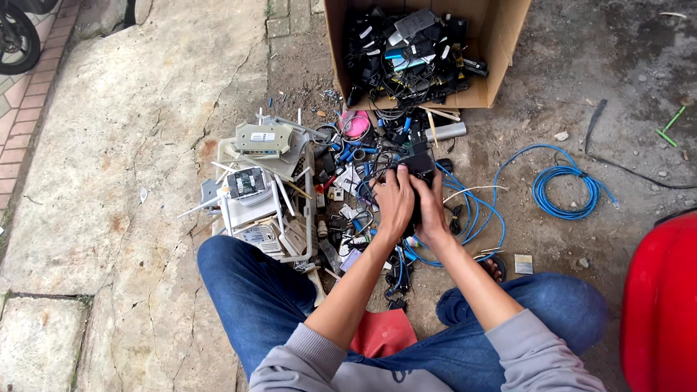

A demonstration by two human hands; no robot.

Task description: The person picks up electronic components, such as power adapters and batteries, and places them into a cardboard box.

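Outdoor sorting spot on cracked grey concrete ground (145,145): brown cardboard box of black adapters (428,51), heap of old white plastic routers (265,185), coiled blue network cable (565,191).

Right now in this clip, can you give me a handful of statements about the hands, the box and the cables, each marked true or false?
1. Both hands, the left hand and the right hand, are closed on one black power adapter. True.
2. The cardboard box is empty. False: it is packed with black adapters and cords.
3. A coiled blue cable lies on the ground to the person's right. True.
4. The stack of white routers sits inside the box. False: it lies on the ground, to the left of the hands.
5. A red container stands at the right edge of the view. True.
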